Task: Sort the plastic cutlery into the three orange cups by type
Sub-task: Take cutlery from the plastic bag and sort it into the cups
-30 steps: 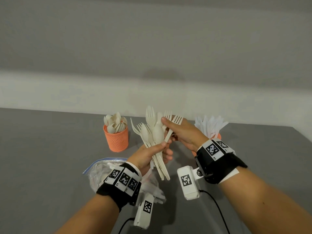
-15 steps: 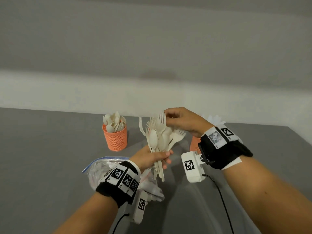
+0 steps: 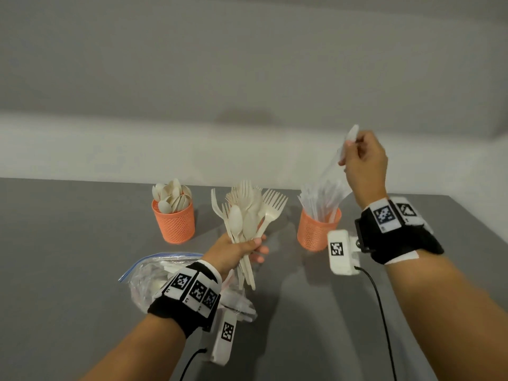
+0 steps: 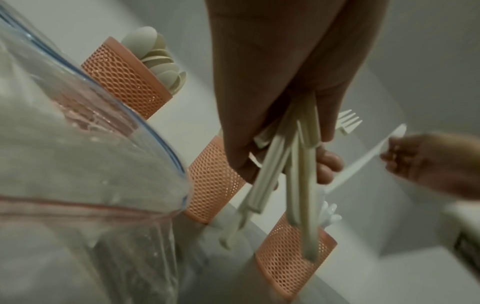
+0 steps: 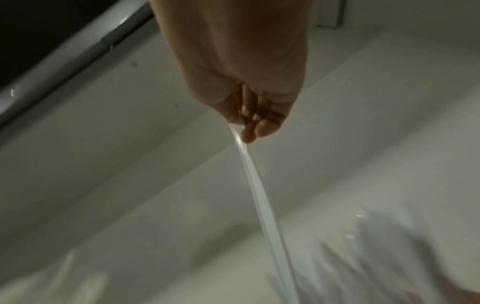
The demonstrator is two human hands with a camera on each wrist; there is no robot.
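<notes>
2 hands are working: the left hand [image 3: 233, 250] is clutching a bundle of forks and spoons [image 3: 247, 213], the right hand [image 3: 364, 160] is pinching a clear knife [image 3: 334, 177] above the knife cup [image 3: 317, 229]. Best lowering it handle-first, steering clear of the standing knives.

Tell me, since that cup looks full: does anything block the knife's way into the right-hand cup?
Only the knives already standing in the right-hand cup. The knife in the right hand hangs above them, with open air between.

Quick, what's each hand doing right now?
Left hand: closed round a bunch of forks and spoons.
Right hand: pinching one clear plastic knife above the right-hand orange cup.
</notes>
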